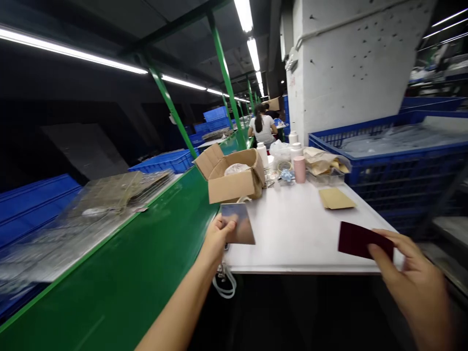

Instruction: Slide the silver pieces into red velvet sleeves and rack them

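My left hand (pixel 215 239) grips a thin, shiny rectangular plate (pixel 243 225) by its left edge, thumb on top. The plate reflects like a mirror and is held above the left front part of the white table (pixel 292 229). Over the table's right front corner, my right hand (pixel 415 268) pinches a dark maroon rectangular piece (pixel 356 239), flat and card-like; its material is unclear. Beyond that hand lies a tan paper piece (pixel 336 199). An open cardboard box (pixel 232 187) with something whitish inside stands just past the plate.
A green conveyor (pixel 157 243) runs along the left, with stacked clear sheets (pixel 106 195) beyond it. White bottles, a pink cup (pixel 299 169) and plastic bags crowd the table's far end. A blue crate (pixel 387 170) borders the right. A person (pixel 262 127) sits farther back.
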### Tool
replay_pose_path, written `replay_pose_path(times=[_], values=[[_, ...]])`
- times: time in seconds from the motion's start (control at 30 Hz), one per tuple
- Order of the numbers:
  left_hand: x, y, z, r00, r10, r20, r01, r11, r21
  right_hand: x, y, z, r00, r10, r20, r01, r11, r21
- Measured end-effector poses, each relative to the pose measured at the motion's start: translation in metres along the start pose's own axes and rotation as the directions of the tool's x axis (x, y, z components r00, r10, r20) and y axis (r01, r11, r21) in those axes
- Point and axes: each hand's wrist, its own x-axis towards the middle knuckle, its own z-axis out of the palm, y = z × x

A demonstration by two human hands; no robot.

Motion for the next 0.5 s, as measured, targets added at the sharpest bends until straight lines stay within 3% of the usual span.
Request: replay_pose_path(times=[0.13, 0.23, 0.37, 0.5], values=[[-0.009, -0.048, 0.08, 0.985, -0.069, 0.157, 0.084, 0.992, -0.091, -0.003, 0.0, 0.002, 0.992, 0.063, 0.106, -0.081, 0.981, 0.176], [-0.006, -0.078, 0.117, 0.978, -0.055, 0.202, 0.074, 0.993, -0.087, -0.006, -0.004, -0.004, 0.966, 0.102, 0.239, -0.165, 0.951, 0.26], [0.004, -0.103, 0.133, 0.979, 0.022, 0.202, -0.029, 0.999, 0.028, -0.01, -0.005, -0.005, 0.911, 0.17, 0.375, -0.307, 0.888, 0.342], [-0.001, -0.106, 0.122, 0.986, 0.126, 0.114, -0.145, 0.973, 0.178, -0.015, -0.004, 0.009, 0.881, 0.2, 0.428, -0.377, 0.844, 0.381]])
